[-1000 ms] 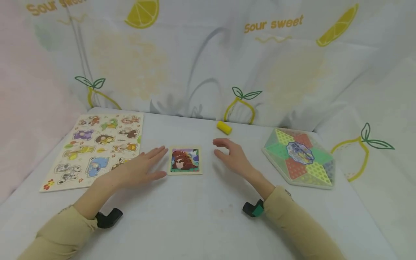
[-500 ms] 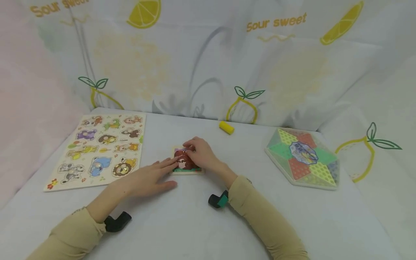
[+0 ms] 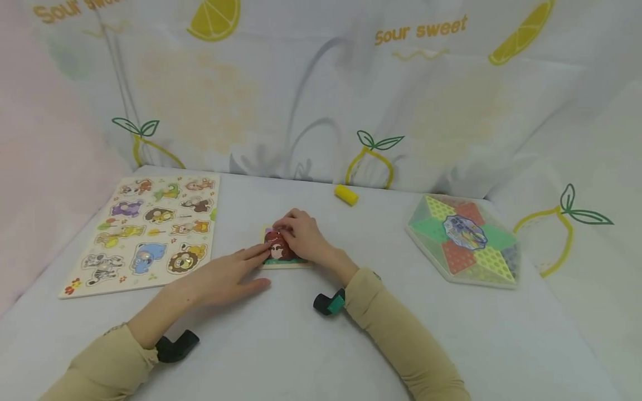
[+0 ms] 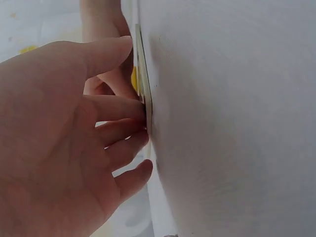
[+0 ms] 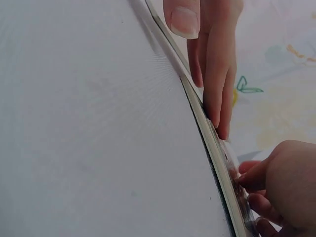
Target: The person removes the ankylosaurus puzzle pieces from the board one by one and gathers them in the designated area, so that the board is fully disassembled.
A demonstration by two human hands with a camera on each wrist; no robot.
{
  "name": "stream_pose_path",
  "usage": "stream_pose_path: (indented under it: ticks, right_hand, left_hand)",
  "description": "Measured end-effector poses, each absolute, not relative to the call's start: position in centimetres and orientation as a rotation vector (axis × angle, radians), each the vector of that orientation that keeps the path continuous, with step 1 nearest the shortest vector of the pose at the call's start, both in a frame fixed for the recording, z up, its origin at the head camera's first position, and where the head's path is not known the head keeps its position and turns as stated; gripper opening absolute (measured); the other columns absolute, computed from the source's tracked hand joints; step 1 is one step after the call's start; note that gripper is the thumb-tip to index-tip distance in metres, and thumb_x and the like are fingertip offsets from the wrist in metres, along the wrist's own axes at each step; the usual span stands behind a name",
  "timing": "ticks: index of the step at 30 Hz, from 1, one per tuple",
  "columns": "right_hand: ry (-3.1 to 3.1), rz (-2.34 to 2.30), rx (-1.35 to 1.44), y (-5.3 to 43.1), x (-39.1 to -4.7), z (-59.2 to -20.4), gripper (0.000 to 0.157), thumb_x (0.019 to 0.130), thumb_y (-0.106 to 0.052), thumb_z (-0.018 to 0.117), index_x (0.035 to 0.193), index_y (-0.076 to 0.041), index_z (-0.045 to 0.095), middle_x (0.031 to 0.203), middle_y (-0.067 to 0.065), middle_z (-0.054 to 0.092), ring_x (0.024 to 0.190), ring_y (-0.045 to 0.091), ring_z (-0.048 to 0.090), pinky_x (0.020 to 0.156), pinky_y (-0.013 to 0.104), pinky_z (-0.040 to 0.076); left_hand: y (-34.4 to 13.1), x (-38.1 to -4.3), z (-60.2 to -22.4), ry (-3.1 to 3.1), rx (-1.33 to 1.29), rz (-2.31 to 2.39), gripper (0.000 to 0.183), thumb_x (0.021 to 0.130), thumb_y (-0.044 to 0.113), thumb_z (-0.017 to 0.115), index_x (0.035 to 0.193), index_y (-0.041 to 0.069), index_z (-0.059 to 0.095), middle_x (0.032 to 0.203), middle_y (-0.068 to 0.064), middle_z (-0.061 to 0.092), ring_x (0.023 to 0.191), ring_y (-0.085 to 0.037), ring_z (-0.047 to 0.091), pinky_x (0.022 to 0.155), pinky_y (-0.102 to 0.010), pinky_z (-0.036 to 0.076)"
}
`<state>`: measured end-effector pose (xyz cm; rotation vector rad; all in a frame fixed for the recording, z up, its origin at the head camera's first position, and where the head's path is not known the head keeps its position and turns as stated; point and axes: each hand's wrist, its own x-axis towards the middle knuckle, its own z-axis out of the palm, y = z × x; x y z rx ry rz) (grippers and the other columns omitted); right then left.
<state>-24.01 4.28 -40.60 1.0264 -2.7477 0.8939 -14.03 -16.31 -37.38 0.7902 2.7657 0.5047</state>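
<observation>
The dinosaur picture puzzle (image 3: 280, 253) lies flat on the white cloth (image 3: 281, 345). Near-straight fingers of the left hand (image 3: 225, 275) rest on its left side; the right hand (image 3: 307, 238) touches it with bent fingers, whether pinching I can't tell.

From the head view I count one left hand (image 3: 225, 275), one right hand (image 3: 305, 236), two sleeves (image 3: 401, 337) and two black mounts (image 3: 178, 346); also one puzzle (image 3: 283, 253), one board (image 3: 147, 203) with eleven animals (image 3: 149, 259), one yellow cylinder (image 3: 346, 195), one hexagonal box (image 3: 458, 245) and one table (image 3: 241, 351). Printed on the cloth (image 3: 281, 72), I make out two lemon slices (image 3: 215, 19), three lemon outlines (image 3: 390, 167) and two "Sour sweet" captions (image 3: 421, 30).
</observation>
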Motion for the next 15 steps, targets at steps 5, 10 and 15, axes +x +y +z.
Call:
stream_pose_path:
  ticks: [5,10,15]
  right_hand:
    - [-2.736,0.845,1.033,4.03,-23.83,-40.39,0.021,0.099,-0.008,0.059,0.111,-0.008,0.075,0.110,0.009,0.064,0.099,0.024,0.057,0.086,0.039,0.047]
    - [-2.751,0.783,1.024,3.73,-23.48,-39.95,0.020,0.099,-0.008,0.059,0.110,-0.009,0.076,0.110,0.009,0.063,0.099,0.025,0.057,0.086,0.039,0.048]
    - [-2.821,0.736,1.004,3.29,-23.10,-39.87,0.024,0.100,-0.011,0.057,0.114,-0.013,0.076,0.112,0.007,0.062,0.101,0.025,0.056,0.085,0.038,0.046]
  left_hand:
    - [-16.46,-14.29,-37.23,2.748,0.772,0.531,0.073,0.101,0.055,0.049,0.154,0.007,0.039,0.163,-0.012,0.031,0.142,-0.038,0.041,0.111,-0.055,0.040]
    - [-16.52,-14.72,-37.22,2.740,0.762,0.550,0.073,0.100,0.058,0.049,0.154,0.009,0.040,0.161,-0.011,0.034,0.139,-0.039,0.046,0.109,-0.055,0.042]
    - [-16.63,-14.67,-37.34,2.732,0.760,0.567,0.074,0.099,0.058,0.051,0.153,0.008,0.040,0.160,-0.013,0.035,0.137,-0.040,0.047,0.108,-0.056,0.043]
